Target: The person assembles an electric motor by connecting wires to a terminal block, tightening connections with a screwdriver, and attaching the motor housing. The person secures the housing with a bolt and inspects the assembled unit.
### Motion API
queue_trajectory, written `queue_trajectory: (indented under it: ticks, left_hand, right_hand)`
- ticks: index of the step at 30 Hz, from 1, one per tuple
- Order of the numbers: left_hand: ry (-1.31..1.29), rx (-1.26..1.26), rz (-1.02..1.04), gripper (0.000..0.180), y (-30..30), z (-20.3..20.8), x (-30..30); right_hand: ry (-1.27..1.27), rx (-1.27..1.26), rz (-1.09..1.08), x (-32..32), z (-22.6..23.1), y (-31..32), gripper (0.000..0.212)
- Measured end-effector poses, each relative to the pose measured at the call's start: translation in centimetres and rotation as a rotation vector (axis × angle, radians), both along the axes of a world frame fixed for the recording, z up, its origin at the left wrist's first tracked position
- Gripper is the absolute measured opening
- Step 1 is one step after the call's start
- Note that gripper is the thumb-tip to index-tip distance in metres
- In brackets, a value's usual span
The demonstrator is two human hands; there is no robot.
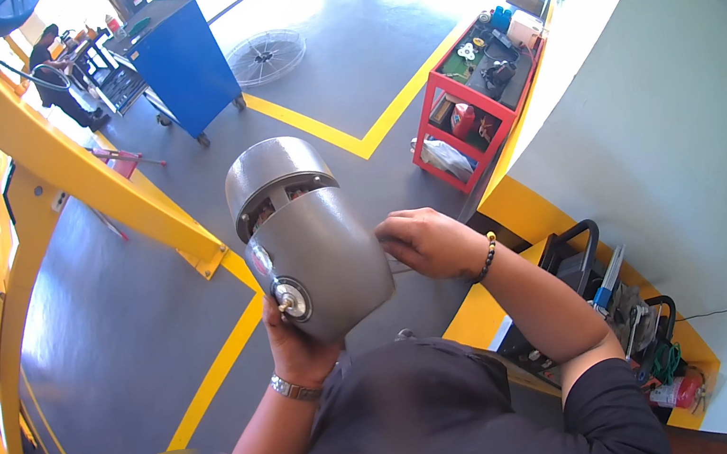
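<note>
A grey, rounded motor housing [318, 244] is held up in front of my chest, tilted to the left. Through the slots between its cap and body, reddish-brown inner parts show. Low on its left side sits a round metal plate with a small knob [291, 300]. My left hand [299, 343] grips the housing from below, the thumb beside that plate; its other fingers are hidden behind. At the housing's right side is my right hand [432, 242], its fingers curled together close to the surface. Whatever they pinch is hidden.
On the grey floor lies a round wire fan guard [266, 57], near a blue tool cabinet [181, 70]. A red cart [472, 127] with parts stands at right. Yellow lift arms [72, 151] rise at left. Tools and a fire extinguisher [678, 393] line the wall; a person [51, 82] works far left.
</note>
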State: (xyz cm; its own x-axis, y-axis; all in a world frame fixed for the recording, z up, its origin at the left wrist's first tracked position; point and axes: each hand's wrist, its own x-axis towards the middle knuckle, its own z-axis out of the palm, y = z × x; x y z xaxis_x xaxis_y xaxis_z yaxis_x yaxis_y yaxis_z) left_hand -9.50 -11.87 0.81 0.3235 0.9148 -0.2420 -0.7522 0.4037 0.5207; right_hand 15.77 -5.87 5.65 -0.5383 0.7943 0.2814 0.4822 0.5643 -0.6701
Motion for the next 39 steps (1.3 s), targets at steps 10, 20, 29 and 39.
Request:
queue_trajectory:
  ticks: [10, 20, 29, 39]
  left_hand:
    - [0.004, -0.047, -0.096, 0.101, 1.7, 2.0, -1.3]
    - [-0.208, 0.014, -0.122, 0.102, 2.5, -0.1, -0.6]
    - [-0.169, 0.036, -0.179, 0.105, 2.6, -0.3, -1.3]
    - [-0.087, 0.007, -0.092, 0.094, 1.3, 1.0, -1.9]
  right_hand:
    - [0.127, -0.078, -0.047, -0.7, -1.7, 0.4, 0.012]
    - [0.117, -0.050, -0.120, -0.7, -0.8, 0.1, 0.017]
    - [0.021, -0.114, -0.156, -1.2, 0.9, 0.1, 0.015]
    - [0.079, -0.238, -0.076, -1.3, 2.3, -2.4, 0.063]
